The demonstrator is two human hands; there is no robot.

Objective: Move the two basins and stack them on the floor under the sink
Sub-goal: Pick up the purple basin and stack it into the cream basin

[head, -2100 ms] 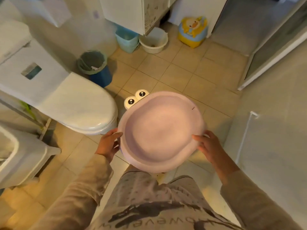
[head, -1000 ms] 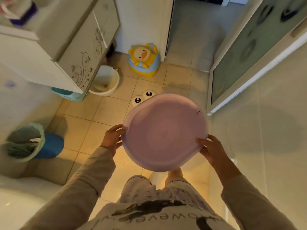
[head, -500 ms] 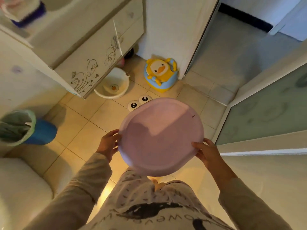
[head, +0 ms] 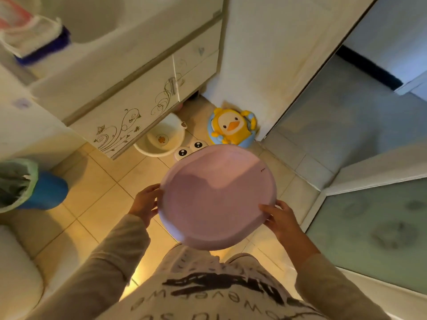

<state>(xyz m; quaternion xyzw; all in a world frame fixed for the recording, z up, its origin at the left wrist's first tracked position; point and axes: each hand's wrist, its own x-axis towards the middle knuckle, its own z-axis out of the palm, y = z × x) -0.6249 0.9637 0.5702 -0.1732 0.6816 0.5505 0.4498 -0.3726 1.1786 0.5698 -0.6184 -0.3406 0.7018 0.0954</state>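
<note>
I hold a pink basin (head: 217, 197) with two cartoon eyes on its far rim at waist height over the tiled floor. My left hand (head: 145, 204) grips its left rim and my right hand (head: 277, 218) grips its right rim. A second basin, white with a duck picture inside (head: 161, 139), rests on the floor, half tucked beneath the sink cabinet (head: 138, 105), just beyond the pink basin's eyes.
A yellow duck potty (head: 232, 129) stands on the floor right of the white basin, by the door frame. A blue bin with a green liner (head: 30, 188) is at the left. The toilet (head: 16, 273) fills the lower left. A glass door panel (head: 374, 229) is at the right.
My view has swung from the toilet toward the sink cabinet and come closer to it. The pink basin stays in both hands, now nearer the white basin.
</note>
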